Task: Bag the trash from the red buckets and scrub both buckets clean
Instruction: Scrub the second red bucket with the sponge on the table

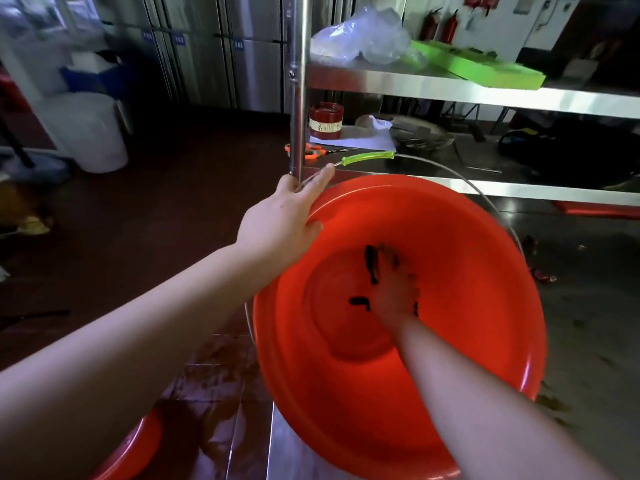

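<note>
A red bucket (467,341) lies tilted on a steel table, its mouth facing me. My left hand (280,223) grips its upper left rim, thumb inside and fingers along the outside. My right hand (394,289) reaches deep inside, down at the bucket's bottom among dark scraps of trash (360,301); its fingers are smeared with dirt and I cannot make out whether they hold anything. The bucket's wire handle with a green grip (369,156) swings out behind it. A second red bucket (135,448) shows at the bottom left, on the floor.
A steel shelf post (298,84) rises just behind my left hand. The shelf holds clear plastic bags (363,36), a green tray (485,65), a red tin (325,121) and orange scissors (310,150). The tiled floor (218,375) is wet and stained. A white bin (90,133) stands at the left.
</note>
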{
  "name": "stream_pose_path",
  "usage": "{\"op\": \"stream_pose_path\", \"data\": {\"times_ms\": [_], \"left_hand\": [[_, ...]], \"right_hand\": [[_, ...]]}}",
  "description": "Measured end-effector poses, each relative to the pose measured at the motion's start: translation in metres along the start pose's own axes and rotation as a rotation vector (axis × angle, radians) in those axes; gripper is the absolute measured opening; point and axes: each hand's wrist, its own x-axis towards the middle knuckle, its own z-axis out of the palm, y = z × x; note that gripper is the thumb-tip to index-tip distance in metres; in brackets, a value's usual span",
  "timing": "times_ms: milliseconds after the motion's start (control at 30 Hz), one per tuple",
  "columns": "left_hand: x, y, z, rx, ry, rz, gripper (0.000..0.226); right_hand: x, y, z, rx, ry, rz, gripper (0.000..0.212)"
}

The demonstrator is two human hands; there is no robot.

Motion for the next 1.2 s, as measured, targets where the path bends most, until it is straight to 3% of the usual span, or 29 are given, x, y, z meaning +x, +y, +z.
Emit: {"op": "stream_pose_path", "data": {"times_ms": [133,267,433,500,567,700,767,833,933,1033,1067,1200], "left_hand": [[0.011,-0.007,0.009,-0.031,-0.028,0.109,0.062],[0.024,-0.014,0.014,-0.074,-0.033,0.159,0.058],[0.034,-0.021,0.016,-0.115,-0.048,0.231,0.059],[0.034,-0.025,0.016,-0.122,-0.06,0.252,0.059],[0.035,-0.028,0.015,-0.123,-0.061,0.278,0.059],[0.041,-0.03,0.012,-0.112,-0.08,0.318,0.06],[0.044,-0.029,0.013,-0.108,-0.097,0.323,0.061],[0.049,-0.028,0.015,-0.108,-0.101,0.311,0.061],[0.051,-0.026,0.018,-0.09,-0.083,0.324,0.058],[0.052,-0.021,0.02,-0.081,-0.071,0.371,0.055],[0.053,-0.019,0.021,-0.082,-0.065,0.375,0.055],[0.057,-0.009,0.02,-0.072,-0.052,0.367,0.053]], "right_hand": [[0.009,-0.011,0.022,-0.174,-0.071,0.008,0.068],[0.012,-0.039,0.032,-0.188,-0.074,0.022,0.058],[-0.015,-0.051,0.051,-0.277,-0.165,-0.58,0.051],[-0.033,-0.038,0.06,-0.391,-0.241,-0.72,0.044],[-0.04,-0.022,0.054,-0.457,-0.345,-0.825,0.023],[-0.041,-0.003,0.031,-0.654,-0.429,-1.051,0.015],[-0.031,-0.008,0.014,-0.633,-0.39,-1.003,0.018],[-0.015,-0.012,-0.002,-0.516,-0.259,-0.782,0.028],[0.003,0.005,-0.007,-0.481,-0.297,-0.352,0.1],[-0.003,0.02,0.014,-0.382,-0.319,-0.315,0.127],[-0.012,0.02,0.021,-0.358,-0.35,-0.362,0.123],[-0.044,0.027,0.053,-0.564,-0.4,-0.717,0.051]]}}
